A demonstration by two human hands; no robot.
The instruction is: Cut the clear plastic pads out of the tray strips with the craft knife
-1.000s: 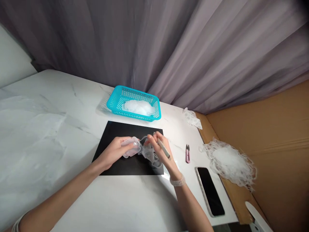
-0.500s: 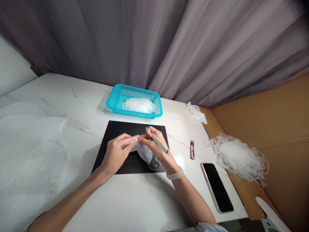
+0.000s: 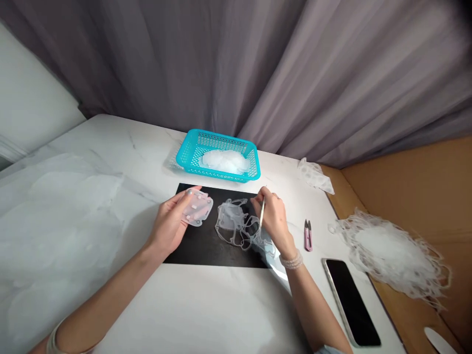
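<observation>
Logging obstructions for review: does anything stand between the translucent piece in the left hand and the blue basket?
Nothing visible does: only black mat and white tabletop lie between the translucent piece, in the left hand, and the blue basket.

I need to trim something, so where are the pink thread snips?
In the head view, the pink snips lie right of the right hand, above the smartphone.

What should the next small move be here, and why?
Probably the left hand should set its clear piece in the blue basket: the piece appears apart from the stringy scraps on the black mat, and similar-looking pale material lies in the basket.
</observation>
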